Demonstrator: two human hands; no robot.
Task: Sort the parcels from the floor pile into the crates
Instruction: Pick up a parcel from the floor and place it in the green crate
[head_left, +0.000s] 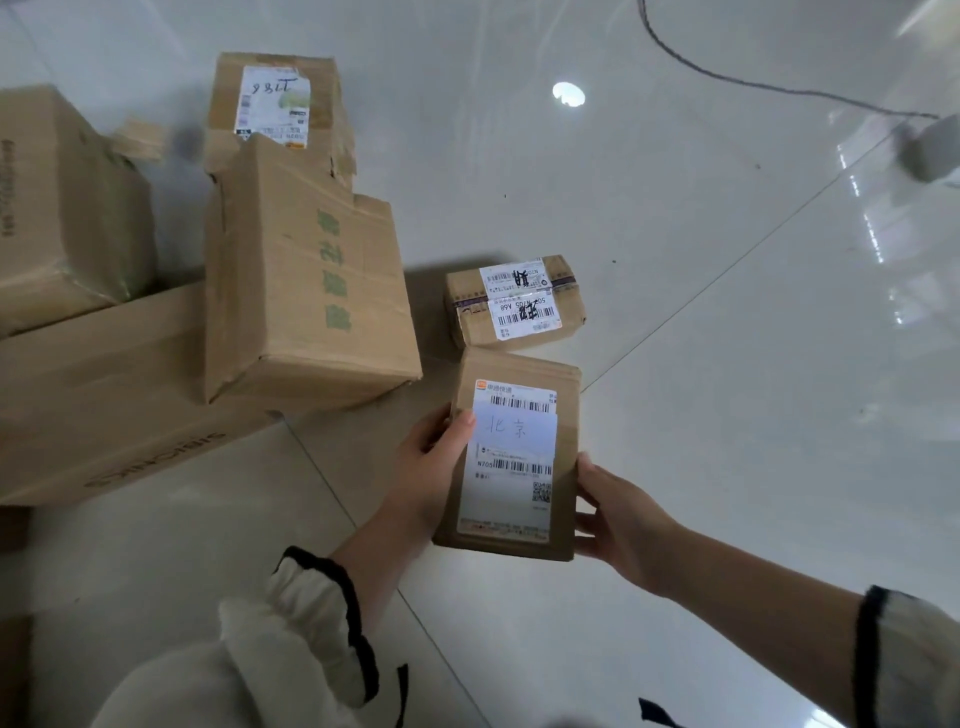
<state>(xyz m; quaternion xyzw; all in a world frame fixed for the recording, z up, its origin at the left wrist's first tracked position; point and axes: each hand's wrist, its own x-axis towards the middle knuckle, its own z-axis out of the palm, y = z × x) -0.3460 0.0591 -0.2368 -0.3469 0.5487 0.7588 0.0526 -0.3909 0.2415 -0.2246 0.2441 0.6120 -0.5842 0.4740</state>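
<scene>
I hold a small flat brown parcel (514, 457) with a white shipping label and a handwritten note above the floor, label facing me. My left hand (431, 467) grips its left edge with the thumb on the label. My right hand (618, 519) holds its right lower edge. Just beyond it a small taped parcel (514, 301) lies on the floor. To the left the pile has a tilted box with green print (306, 291), a labelled box (280, 109) behind it, a long flat carton (104, 395) and a big box (62, 208) at the far left. No crate is in view.
The floor is glossy white tile (675, 364). A dark cable (727, 78) runs across the upper right to a grey object (930, 150) at the right edge. A ceiling light reflects in the tile (569, 94).
</scene>
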